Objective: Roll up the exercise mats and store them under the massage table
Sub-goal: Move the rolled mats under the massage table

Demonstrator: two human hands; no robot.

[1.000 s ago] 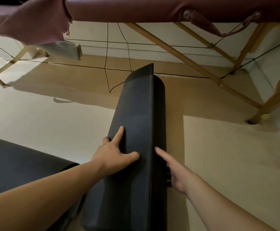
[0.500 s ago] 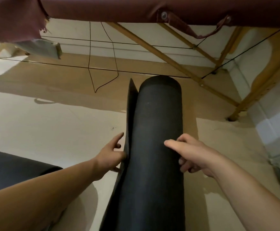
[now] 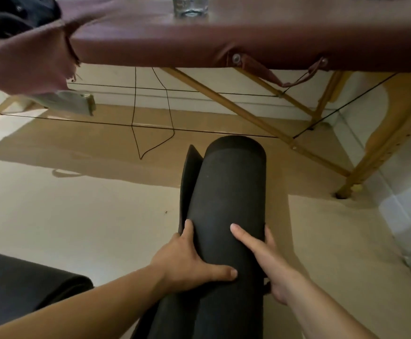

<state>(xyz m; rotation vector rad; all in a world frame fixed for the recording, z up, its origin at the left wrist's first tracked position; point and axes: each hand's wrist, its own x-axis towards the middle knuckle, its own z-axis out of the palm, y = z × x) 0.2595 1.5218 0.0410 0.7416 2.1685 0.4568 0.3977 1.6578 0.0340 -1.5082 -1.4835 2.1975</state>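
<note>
— Black foam, lying rolled on the floor, pointing at the maroon bench?
— Yes; resting lengthwise, far end reaching near the bracing cables underneath.
— Handling it how?
— Squeezing the rolled mat from both sides. Pressing the left hand, spread wide, over the loose flap, thumb lying across the top. Laying the right hand open along the other flank, fingers straight.
— Advising what?
— Keeping that flap pinned while sliding straight, aiming between the wooden legs.
</note>
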